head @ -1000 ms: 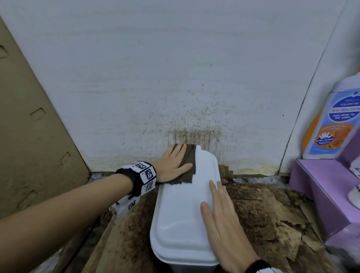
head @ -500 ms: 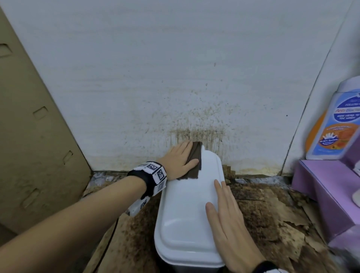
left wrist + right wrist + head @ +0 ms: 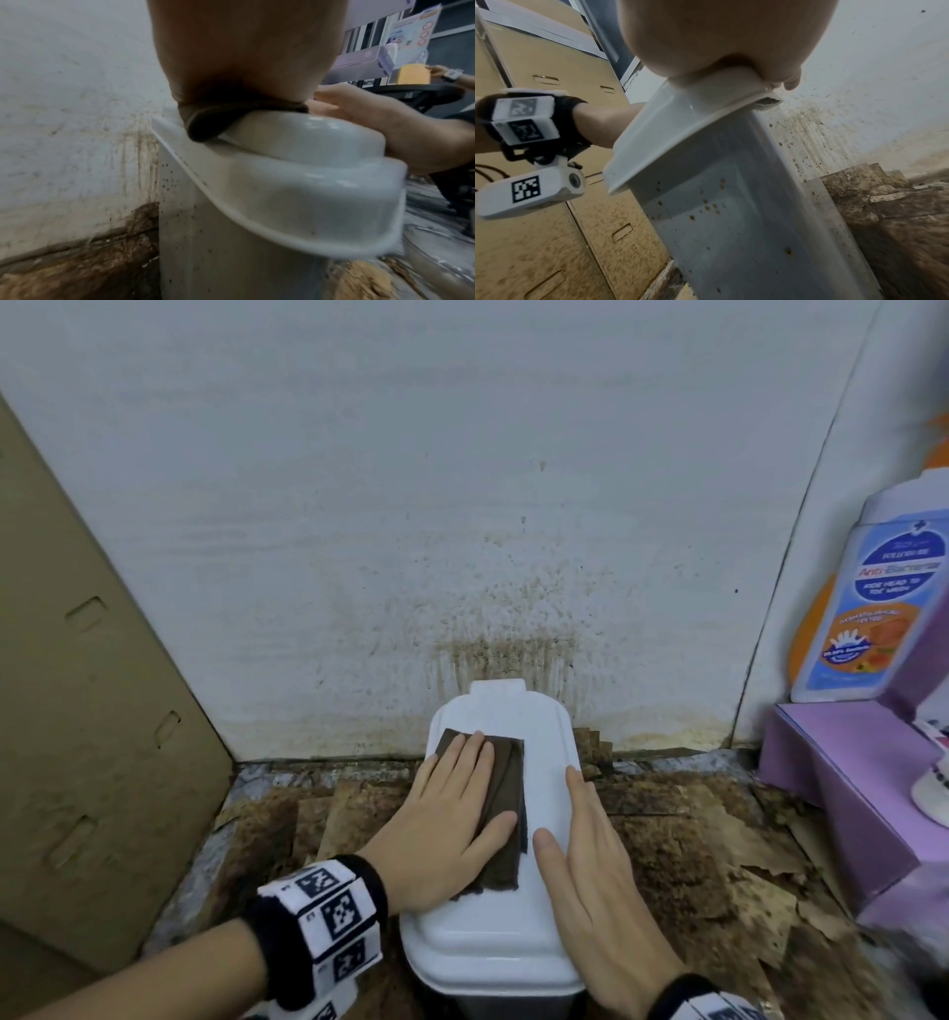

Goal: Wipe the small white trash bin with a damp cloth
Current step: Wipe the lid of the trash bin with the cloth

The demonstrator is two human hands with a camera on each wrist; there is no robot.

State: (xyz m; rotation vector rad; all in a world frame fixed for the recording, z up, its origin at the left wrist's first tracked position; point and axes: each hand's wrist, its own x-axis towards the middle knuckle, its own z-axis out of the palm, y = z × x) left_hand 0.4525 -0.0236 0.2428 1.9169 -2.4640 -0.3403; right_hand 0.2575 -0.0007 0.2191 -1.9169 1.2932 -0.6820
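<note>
1. From my head the light is even and soft, and the wall [image 3: 462, 480] reads cool grey-white with only faint shadows.
2. Straight edges bow toward the corners.
3. My wrist views are dimmer; my hands sit close and soft-focused.
4. Pale glare streaks the bin lid [image 3: 321, 162], whose near rim smears with blur.

Both forearms are bare. Each wrist carries a black band [image 3: 267, 947] fitted with white blocks [image 3: 334, 911] printed with black square codes. A white camera pod [image 3: 530, 191] hangs below the left band.
</note>
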